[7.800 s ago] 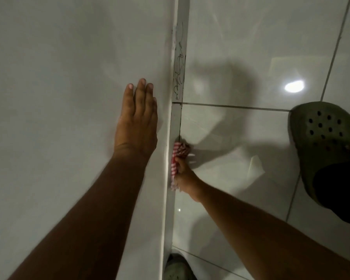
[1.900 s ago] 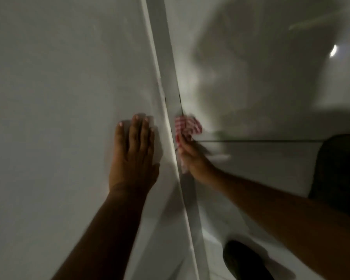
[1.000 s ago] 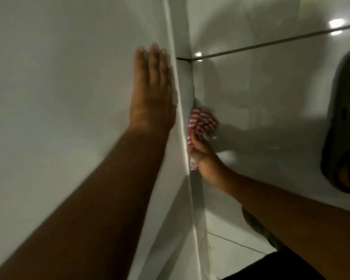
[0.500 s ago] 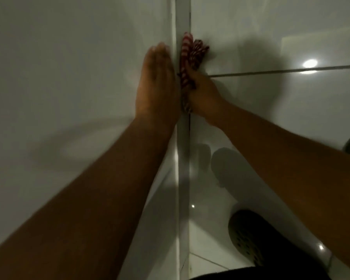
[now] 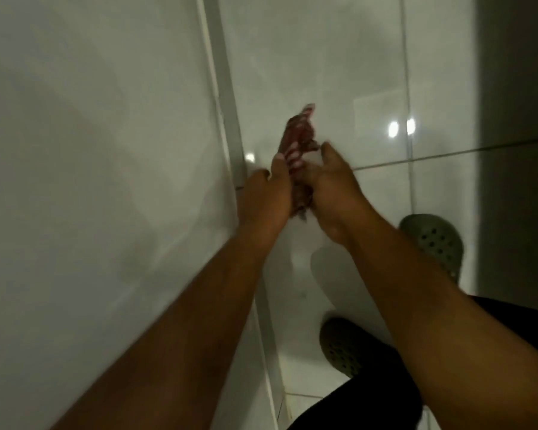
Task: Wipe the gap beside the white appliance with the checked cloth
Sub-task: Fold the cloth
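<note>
The red-and-white checked cloth point(image 5: 298, 135) is bunched and blurred, held up between both hands to the right of the gap. My left hand point(image 5: 266, 197) grips its left side and my right hand point(image 5: 331, 184) grips its right side. The white appliance point(image 5: 90, 181) fills the left of the view. Its narrow edge strip and the gap point(image 5: 230, 119) run diagonally from top centre down to the bottom, just left of my hands. Neither hand touches the appliance.
Glossy white floor tiles point(image 5: 323, 57) with dark grout lines lie to the right of the gap. My two green perforated clogs point(image 5: 432, 240) point(image 5: 342, 346) stand on them at lower right. A dark vertical surface point(image 5: 519, 119) borders the right edge.
My left hand has left the appliance face and joined my right hand on the cloth. Both hands and the cloth have moved off the gap, to the right over the floor tiles.
</note>
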